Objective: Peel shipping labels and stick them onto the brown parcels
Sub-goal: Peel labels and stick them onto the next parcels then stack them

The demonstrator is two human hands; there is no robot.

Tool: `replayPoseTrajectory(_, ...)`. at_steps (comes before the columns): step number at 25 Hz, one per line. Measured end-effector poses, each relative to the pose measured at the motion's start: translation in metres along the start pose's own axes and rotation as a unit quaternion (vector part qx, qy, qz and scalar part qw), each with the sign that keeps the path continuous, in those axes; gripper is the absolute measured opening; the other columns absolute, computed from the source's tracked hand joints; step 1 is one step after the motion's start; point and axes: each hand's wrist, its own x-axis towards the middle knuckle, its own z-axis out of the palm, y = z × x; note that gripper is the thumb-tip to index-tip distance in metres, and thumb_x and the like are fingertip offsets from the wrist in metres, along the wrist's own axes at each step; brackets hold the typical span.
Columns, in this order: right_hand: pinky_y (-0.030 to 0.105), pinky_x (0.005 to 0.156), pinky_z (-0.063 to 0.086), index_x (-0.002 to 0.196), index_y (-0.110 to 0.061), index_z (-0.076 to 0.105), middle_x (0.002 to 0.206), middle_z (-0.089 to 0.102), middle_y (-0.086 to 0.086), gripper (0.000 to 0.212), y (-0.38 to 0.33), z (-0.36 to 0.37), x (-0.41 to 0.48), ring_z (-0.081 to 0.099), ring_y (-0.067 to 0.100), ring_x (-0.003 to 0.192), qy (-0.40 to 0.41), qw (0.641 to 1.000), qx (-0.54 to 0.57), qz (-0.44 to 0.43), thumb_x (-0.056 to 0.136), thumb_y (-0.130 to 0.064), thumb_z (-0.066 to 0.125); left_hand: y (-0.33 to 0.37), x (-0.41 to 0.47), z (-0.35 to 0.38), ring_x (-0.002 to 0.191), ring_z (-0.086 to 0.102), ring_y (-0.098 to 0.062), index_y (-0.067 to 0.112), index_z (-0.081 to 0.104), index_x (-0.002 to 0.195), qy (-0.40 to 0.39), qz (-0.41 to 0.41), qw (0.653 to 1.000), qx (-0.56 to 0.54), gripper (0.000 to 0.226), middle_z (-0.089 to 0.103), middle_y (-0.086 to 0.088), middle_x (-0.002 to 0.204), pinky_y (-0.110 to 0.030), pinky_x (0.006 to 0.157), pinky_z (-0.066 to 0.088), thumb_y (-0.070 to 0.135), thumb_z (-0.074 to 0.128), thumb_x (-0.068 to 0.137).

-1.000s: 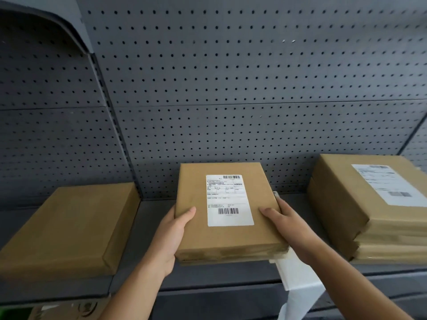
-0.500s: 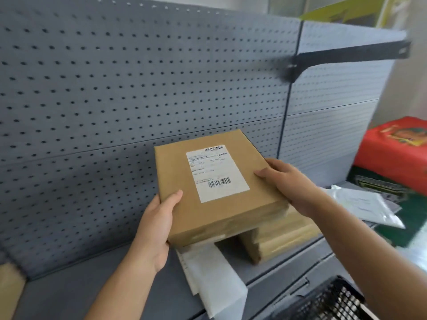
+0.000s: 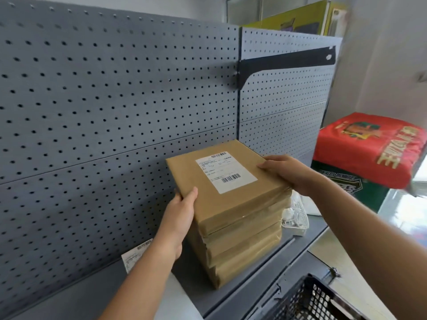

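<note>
Brown labelled parcel [image 3: 228,188] atop stack, between left hand [image 3: 179,218] and right hand [image 3: 288,172], both grips grasping its edges.

Lighting: bright, even daylight from the right, glare on the floor [image 3: 402,204]; soft shadows; wide-angle bowing at edges; motion blur on the red bag [image 3: 369,146].

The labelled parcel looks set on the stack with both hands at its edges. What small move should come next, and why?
Probably let go with both hands: the labelled parcel sits on the stack, roughly square with it, label stuck flat on top. The left hand and right hand only steady its edges.
</note>
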Motion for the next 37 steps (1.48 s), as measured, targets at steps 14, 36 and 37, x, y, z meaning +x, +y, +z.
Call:
replayPoseTrajectory(14, 0.042, 0.106, 0.047, 0.134, -0.026, 0.062, 0.127, 0.067, -0.003, 0.041, 0.014, 0.004, 0.05, 0.065, 0.023, 0.115, -0.009, 0.985, -0.169, -0.012, 0.094, -0.039, 0.062, -0.016, 0.03, 0.004, 0.115, 0.057, -0.011, 0.023, 0.049, 0.146, 0.048, 0.003, 0.998, 0.049, 0.057, 0.062, 0.012, 0.13, -0.027, 0.092, 0.041, 0.057, 0.047, 0.1)
replayPoseTrajectory(36, 0.039, 0.082, 0.049, 0.137, -0.025, 0.053, 0.133, 0.056, -0.002, 0.039, -0.082, 0.422, -0.08, 0.052, 0.022, 0.124, -0.139, 0.825, -0.35, -0.421, 0.101, -0.039, 0.05, -0.104, -0.168, -0.395, 0.119, 0.062, -0.029, 0.016, 0.058, 0.137, 0.446, -0.068, 0.754, 0.477, 0.048, 0.066, -0.006, 0.133, -0.039, 0.084, 0.052, 0.047, 0.044, 0.102)
replayPoseTrajectory(37, 0.038, 0.082, 0.049, 0.138, -0.025, 0.053, 0.134, 0.056, -0.003, 0.039, -0.081, 0.445, -0.09, 0.053, 0.022, 0.123, -0.159, 0.821, -0.345, -0.426, 0.101, -0.039, 0.05, -0.111, -0.182, -0.411, 0.113, 0.064, -0.032, 0.017, 0.057, 0.137, 0.454, -0.091, 0.745, 0.481, 0.048, 0.068, -0.008, 0.128, -0.04, 0.081, 0.053, 0.048, 0.042, 0.103)
